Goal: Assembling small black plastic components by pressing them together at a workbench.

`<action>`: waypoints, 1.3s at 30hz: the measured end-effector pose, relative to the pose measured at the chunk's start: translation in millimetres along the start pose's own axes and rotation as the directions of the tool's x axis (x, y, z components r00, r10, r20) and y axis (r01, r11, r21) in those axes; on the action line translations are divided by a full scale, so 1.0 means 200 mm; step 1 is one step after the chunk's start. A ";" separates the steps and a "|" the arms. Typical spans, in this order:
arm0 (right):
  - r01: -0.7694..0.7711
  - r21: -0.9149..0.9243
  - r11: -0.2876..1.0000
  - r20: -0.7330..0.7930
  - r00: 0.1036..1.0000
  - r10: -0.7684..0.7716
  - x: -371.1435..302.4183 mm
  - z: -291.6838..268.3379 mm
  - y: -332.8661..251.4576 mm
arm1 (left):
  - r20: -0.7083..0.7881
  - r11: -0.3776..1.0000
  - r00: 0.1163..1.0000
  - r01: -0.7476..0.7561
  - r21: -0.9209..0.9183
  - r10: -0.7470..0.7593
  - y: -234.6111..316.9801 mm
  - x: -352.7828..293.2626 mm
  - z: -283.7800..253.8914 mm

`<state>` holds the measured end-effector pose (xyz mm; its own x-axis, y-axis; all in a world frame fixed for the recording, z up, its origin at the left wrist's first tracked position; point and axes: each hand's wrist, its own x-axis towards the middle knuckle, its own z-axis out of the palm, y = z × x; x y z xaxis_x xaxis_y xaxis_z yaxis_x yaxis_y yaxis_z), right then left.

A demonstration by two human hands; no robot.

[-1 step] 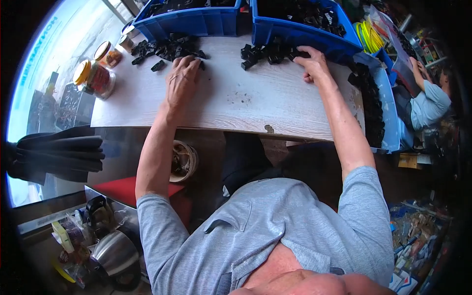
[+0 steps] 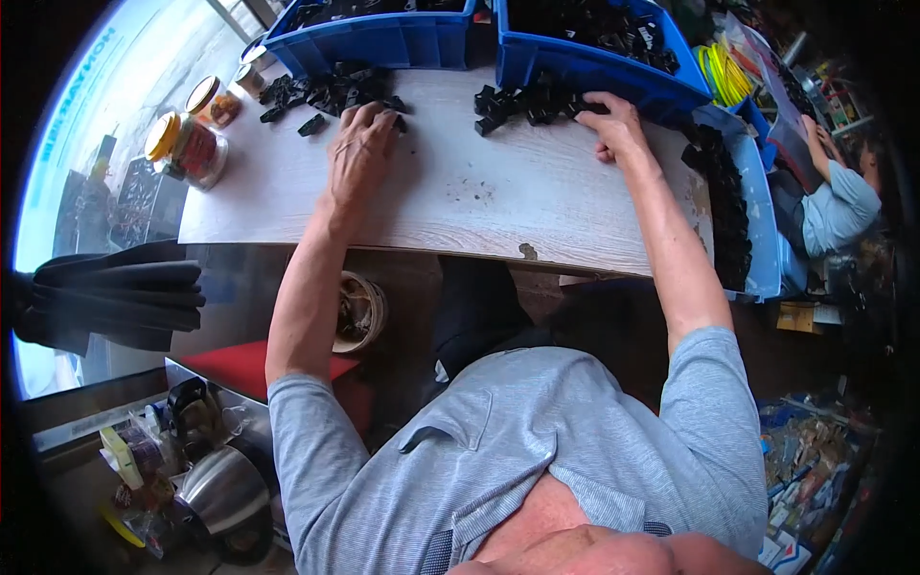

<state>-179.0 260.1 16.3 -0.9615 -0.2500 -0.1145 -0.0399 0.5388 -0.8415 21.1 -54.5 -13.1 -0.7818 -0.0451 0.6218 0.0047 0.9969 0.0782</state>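
Small black plastic parts lie in two loose piles on the pale wooden table (image 2: pixel 460 220). At the near edge of the left pile (image 2: pixel 331 91), my left hand (image 2: pixel 362 149) is closed, its fingers bent down. A black part (image 2: pixel 401 124) shows beside its fingertips, which are mostly hidden. By the right pile (image 2: pixel 527 103), my right hand (image 2: pixel 618 126) pinches a small black part (image 2: pixel 576 104) between thumb and forefinger, its other fingers curled in.
Two blue bins (image 2: pixel 374 43) (image 2: pixel 599 65) of black parts stand along the far edge. Another blue bin (image 2: pixel 764 240) is at the right. Jars (image 2: pixel 196 158) line the left side. A bucket (image 2: pixel 376 316) sits below the table. Another person (image 2: pixel 836 206) works at far right.
The view has shifted very slightly. Both hands stay at their piles, with no clear change in grip.
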 end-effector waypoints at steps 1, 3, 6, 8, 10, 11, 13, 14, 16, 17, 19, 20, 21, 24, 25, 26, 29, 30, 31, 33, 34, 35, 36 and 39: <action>-0.023 -0.052 0.998 0.019 1.000 0.024 0.02 -0.01 0.01 | 0.004 1.000 1.000 0.009 0.011 -0.009 -0.01 0.00 0.02; 0.012 0.005 1.000 0.021 1.000 -0.012 0.01 0.01 0.03 | -0.090 0.995 0.995 0.042 -0.087 -0.050 -0.05 0.00 0.06; -0.039 0.074 0.997 0.051 0.998 0.035 -0.01 -0.01 0.05 | -0.027 0.994 0.997 0.065 -0.092 -0.068 -0.04 0.01 0.08; -0.094 0.069 0.993 0.085 0.993 0.088 -0.04 -0.02 0.03 | -0.012 0.993 0.996 0.083 -0.080 -0.084 -0.02 0.01 0.08; -0.146 0.063 0.987 0.119 0.983 0.138 -0.07 -0.04 0.03 | 0.062 0.976 0.978 0.203 -0.074 -0.199 -0.02 0.03 0.06; -0.161 0.076 0.984 0.140 0.979 0.150 -0.09 -0.05 0.03 | 0.061 0.976 0.978 0.205 -0.071 -0.201 -0.02 0.05 0.05; -0.175 0.089 0.981 0.161 0.974 0.159 -0.13 -0.06 0.03 | 0.292 0.915 0.881 0.401 -0.041 -0.372 -0.04 0.09 0.04; -0.172 0.121 0.978 0.158 0.976 0.153 -0.15 -0.05 0.02 | 0.290 0.915 0.882 0.401 -0.041 -0.373 -0.04 0.09 0.05; -0.171 0.154 0.973 0.154 0.977 0.147 -0.19 -0.03 0.01 | 0.158 0.877 0.890 0.450 -0.167 -0.427 -0.01 0.06 0.05; -0.140 0.141 0.980 0.126 0.984 0.123 -0.21 -0.02 0.00 | 0.158 0.878 0.891 0.449 -0.167 -0.425 0.01 0.06 0.06; -0.109 0.129 0.986 0.099 0.990 0.096 -0.22 -0.01 0.00 | 0.115 0.956 0.950 0.293 -0.005 -0.290 0.05 0.04 0.07; -0.100 0.089 0.991 0.127 0.988 0.088 -0.21 -0.01 0.01 | 0.131 0.971 0.963 0.237 0.012 -0.237 0.06 0.04 0.06; -0.090 0.049 0.995 0.157 0.984 0.082 -0.21 0.00 0.02 | 0.129 0.972 0.963 0.236 0.014 -0.236 0.08 0.03 0.07; -0.100 -0.006 0.995 0.162 0.982 0.100 -0.20 0.01 0.02 | 0.072 0.985 0.982 0.172 0.020 -0.173 0.11 0.01 0.08; -0.102 -0.004 0.995 0.161 0.982 0.101 -0.21 0.01 0.02 | 0.073 0.985 0.983 0.169 0.020 -0.170 0.14 -0.01 0.08; -0.103 0.000 0.995 0.171 0.980 0.102 -0.22 0.01 0.02 | 0.071 0.983 0.982 0.180 -0.039 -0.177 0.16 -0.02 0.08; -0.104 0.030 0.994 0.189 0.977 0.096 -0.25 0.03 0.04 | 0.100 0.978 0.981 0.176 -0.116 -0.164 0.20 -0.03 0.06; -0.099 0.056 0.994 0.199 0.976 0.086 -0.27 0.04 0.04 | 0.105 0.978 0.981 0.174 -0.114 -0.162 0.22 -0.04 0.05; -0.100 0.057 0.993 0.199 0.976 0.087 -0.29 0.05 0.03 | 0.109 0.979 0.981 0.174 -0.109 -0.163 0.23 -0.04 0.04; -0.120 0.039 0.992 0.238 0.965 0.107 -0.33 0.05 0.01 | 0.140 0.969 0.970 0.216 -0.119 -0.199 0.22 -0.04 0.01; -0.122 0.037 0.992 0.240 0.965 0.110 -0.36 0.06 -0.01 | 0.167 0.957 0.957 0.259 -0.128 -0.236 0.21 -0.04 0.00; -0.121 0.038 0.992 0.240 0.965 0.108 -0.37 0.07 -0.02 | 0.165 0.958 0.958 0.258 -0.127 -0.236 0.20 -0.03 0.00; -0.099 0.034 0.994 0.260 0.962 0.087 -0.38 0.07 -0.01 | 0.206 0.938 0.936 0.317 -0.141 -0.286 0.18 -0.02 0.00; -0.095 0.013 0.995 0.270 0.959 0.088 -0.41 0.09 -0.03 | 0.156 0.947 0.955 0.277 -0.165 -0.253 0.22 -0.04 0.02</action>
<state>-95.2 263.3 22.0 -0.8522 -0.4093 -0.3260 0.0550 0.5495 -0.8337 25.7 -10.2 -17.3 -0.8450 -0.2849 0.4527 -0.1096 0.9206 0.3747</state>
